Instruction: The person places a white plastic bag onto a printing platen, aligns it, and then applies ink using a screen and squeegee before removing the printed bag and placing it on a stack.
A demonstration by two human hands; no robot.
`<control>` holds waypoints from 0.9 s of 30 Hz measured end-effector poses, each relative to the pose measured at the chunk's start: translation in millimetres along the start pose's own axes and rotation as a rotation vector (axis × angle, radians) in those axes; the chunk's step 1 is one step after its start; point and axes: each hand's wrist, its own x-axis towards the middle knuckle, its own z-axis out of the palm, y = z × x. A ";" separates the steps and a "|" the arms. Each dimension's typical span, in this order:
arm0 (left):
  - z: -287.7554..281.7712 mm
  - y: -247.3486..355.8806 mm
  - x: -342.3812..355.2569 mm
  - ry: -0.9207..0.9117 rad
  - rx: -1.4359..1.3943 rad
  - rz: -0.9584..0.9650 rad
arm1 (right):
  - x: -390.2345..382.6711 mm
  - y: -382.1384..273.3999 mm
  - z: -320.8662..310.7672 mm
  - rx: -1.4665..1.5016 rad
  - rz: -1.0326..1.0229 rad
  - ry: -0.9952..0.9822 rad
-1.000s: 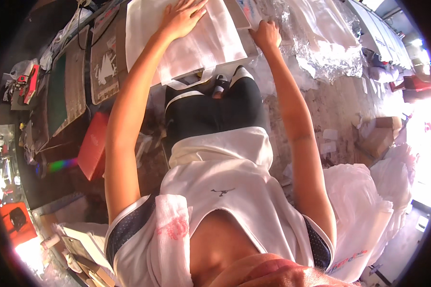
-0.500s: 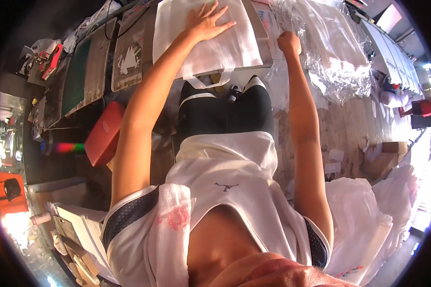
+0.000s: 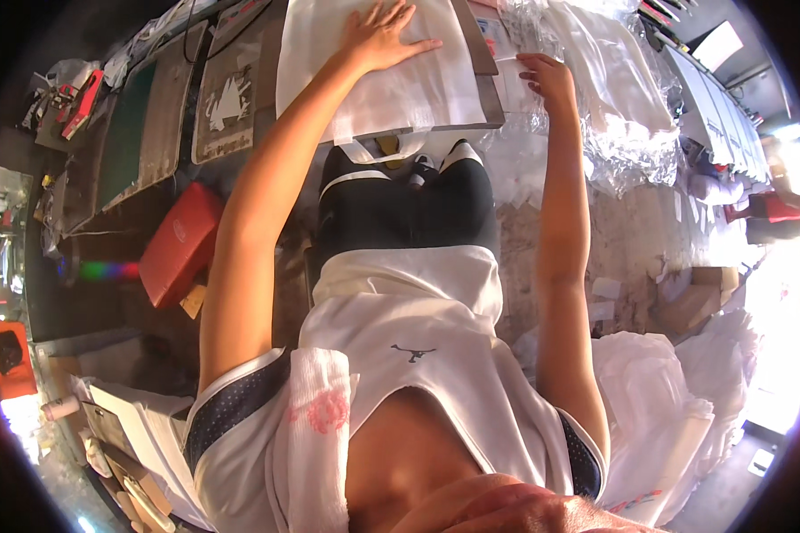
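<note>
A white tote bag (image 3: 444,93) lies flat on a grey-brown board (image 3: 492,114) in front of me, its handle loop hanging over the near edge. My left hand (image 3: 380,37) rests on the bag with its fingers spread. Off the board's right side, my right hand (image 3: 549,76) is held out with its fingers apart, and I see nothing in it. It is close to the crumpled clear plastic wrap (image 3: 627,147) around a stack of white bags (image 3: 609,67). Whether its fingertips touch the surface below, I cannot tell.
Further boards, one with a dark green panel (image 3: 126,133), line the left. A red box (image 3: 180,244) sits below them. White bundles (image 3: 649,382) lie at my right side, near an open cardboard box (image 3: 698,298). A white towel (image 3: 318,417) hangs over my shoulder.
My right hand has gone from a loose fist to fingers stretched apart. My left hand stays spread on the bag. The whole view has shifted slightly.
</note>
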 end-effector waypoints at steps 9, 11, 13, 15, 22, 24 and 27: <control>16.5 -9.2 13.3 0.046 -0.118 0.014 | -57.2 -106.1 38.4 0.362 -0.291 0.059; 4.3 -2.0 16.4 0.015 -0.402 0.025 | -79.8 -112.6 56.4 0.340 -0.296 0.051; -20.8 -77.2 25.4 0.080 -1.101 -0.155 | -106.4 -139.8 112.5 0.361 -0.360 -0.101; -45.9 -54.1 30.8 -0.162 -1.571 -0.363 | -105.0 -110.2 127.4 0.340 -0.399 -0.060; -40.1 -140.6 -19.2 -0.042 -1.059 -0.326 | -149.6 -103.5 222.8 -0.064 -0.520 -0.285; -36.7 -132.1 -26.4 -0.177 -1.179 -0.358 | -148.5 -101.2 204.4 -0.120 -0.546 -0.298; -40.2 -153.1 -44.0 -0.208 -1.187 -0.257 | -115.8 -101.9 181.6 -0.260 -0.709 -0.056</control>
